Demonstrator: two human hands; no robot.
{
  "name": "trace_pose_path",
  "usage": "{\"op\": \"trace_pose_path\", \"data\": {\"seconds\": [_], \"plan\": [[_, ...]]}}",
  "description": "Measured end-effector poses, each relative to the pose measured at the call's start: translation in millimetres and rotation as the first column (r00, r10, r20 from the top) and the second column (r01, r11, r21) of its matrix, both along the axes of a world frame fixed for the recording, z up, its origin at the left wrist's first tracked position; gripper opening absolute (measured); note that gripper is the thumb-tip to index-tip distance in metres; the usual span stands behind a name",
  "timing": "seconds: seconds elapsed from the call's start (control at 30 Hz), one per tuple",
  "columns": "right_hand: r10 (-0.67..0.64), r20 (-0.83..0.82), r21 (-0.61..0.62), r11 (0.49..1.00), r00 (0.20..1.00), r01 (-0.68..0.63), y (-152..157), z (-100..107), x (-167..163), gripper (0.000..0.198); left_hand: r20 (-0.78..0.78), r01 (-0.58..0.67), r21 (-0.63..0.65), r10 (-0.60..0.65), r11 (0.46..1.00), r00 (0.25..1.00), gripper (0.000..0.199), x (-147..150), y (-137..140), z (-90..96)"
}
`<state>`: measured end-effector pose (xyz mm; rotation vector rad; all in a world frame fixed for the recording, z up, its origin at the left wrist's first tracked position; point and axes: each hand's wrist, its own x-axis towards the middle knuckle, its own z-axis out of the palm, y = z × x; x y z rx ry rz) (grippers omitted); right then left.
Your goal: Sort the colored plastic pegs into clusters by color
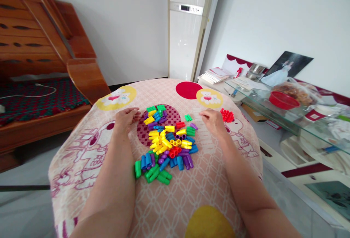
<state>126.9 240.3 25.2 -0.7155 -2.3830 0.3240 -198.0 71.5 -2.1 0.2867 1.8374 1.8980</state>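
Observation:
A loose pile of small plastic toy tubes (165,143) in yellow, blue, green, purple and red lies mid-table; many are joined in pairs. To its left, my left hand (126,119) rests beside the far part of the pile, fingers loosely bent and apart, holding nothing I can see. My right hand (212,121) is closed to the right of the pile; whatever its fingertips may hold is hidden. Just left of it are a green tube pair (188,117) and a purple tube (194,126). Beyond its wrist sits a tight cluster of red tubes (226,115).
A patterned pink cloth (175,209) covers the round table. On the right, a glass shelf (308,116) carries a red bowl (284,100), a plastic bag and a photo. A wooden bench (79,74) stands at left; a tall white cabinet unit (183,41) is behind.

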Motion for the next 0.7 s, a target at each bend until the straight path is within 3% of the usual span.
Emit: {"op": "trace_pose_path", "data": {"seconds": [0.1,0.23,0.4,0.53,0.7], "plan": [[0.22,0.043,-0.059,0.974,0.975,-0.218,-22,-14,-33,0.029,0.028,0.045,0.042,-0.047,0.998,0.999,0.009,-2,-1,-1.7],[0.317,0.147,-0.133,0.945,0.937,-0.299,-34,-29,-59,0.032,0.013,0.035,0.03,-0.036,0.999,0.999,0.009,-5,1,-4.3],[0.232,0.145,-0.161,0.965,0.962,-0.209,-36,-30,-62,0.029,0.024,0.026,0.019,-0.026,0.999,0.999,0.01,-5,2,-3.6],[0.142,-0.041,-0.174,0.974,0.989,-0.147,-32,-23,-50,0.024,0.036,0.033,0.03,-0.034,0.999,0.999,0.009,-4,1,-2.8],[-0.044,-0.229,-0.183,0.983,0.972,0.001,-6,-8,-18,0.029,0.019,0.028,0.026,-0.029,0.999,0.999,0.01,-4,0,-4.3]]}}
